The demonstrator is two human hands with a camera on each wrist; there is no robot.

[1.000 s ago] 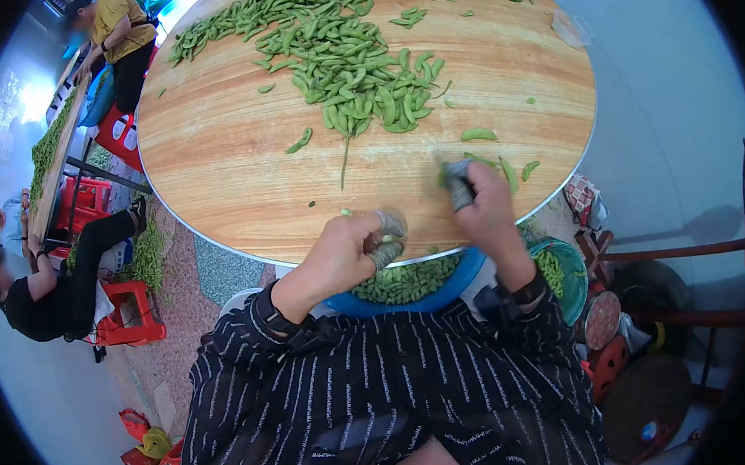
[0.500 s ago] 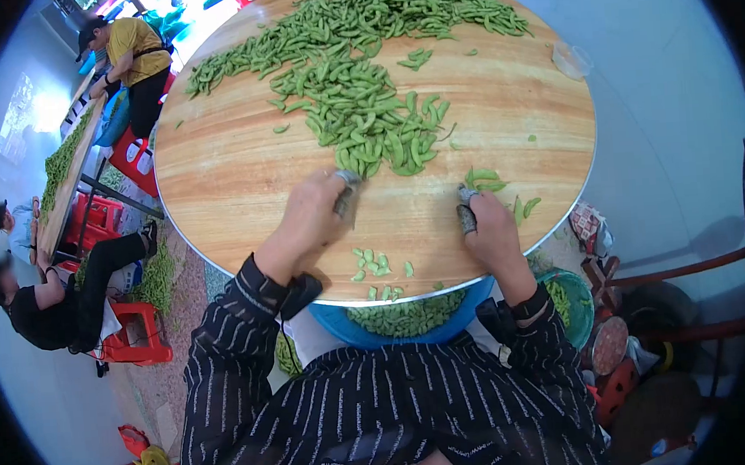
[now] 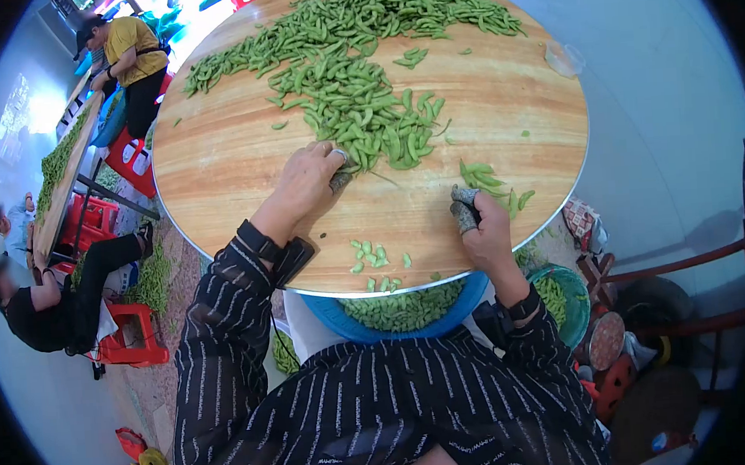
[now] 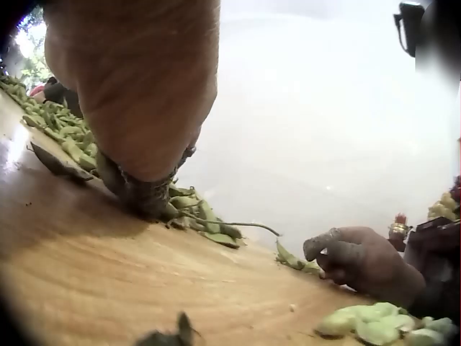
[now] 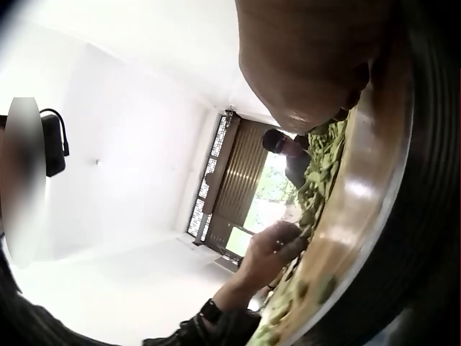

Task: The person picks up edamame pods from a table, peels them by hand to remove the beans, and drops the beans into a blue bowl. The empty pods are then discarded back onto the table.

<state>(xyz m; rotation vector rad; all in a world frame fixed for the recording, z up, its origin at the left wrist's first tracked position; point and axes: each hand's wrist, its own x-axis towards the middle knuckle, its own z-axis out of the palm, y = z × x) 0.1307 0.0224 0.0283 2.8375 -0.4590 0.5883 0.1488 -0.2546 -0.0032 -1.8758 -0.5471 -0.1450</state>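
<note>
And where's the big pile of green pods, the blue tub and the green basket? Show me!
Pile of green pods (image 3: 346, 81): head view, on pods near its middle.
Blue tub (image 3: 330, 318): head view, left part of its rim.
Green basket (image 3: 577, 312): head view, right side of its wall.

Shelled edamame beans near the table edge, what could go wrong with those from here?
The shelled edamame beans lie close to the near rim of the round table, so a striped sleeve might knock some off, perhaps missing the blue basin below. A small dark scrap lies on the table not far from them and could get swept in.
</note>
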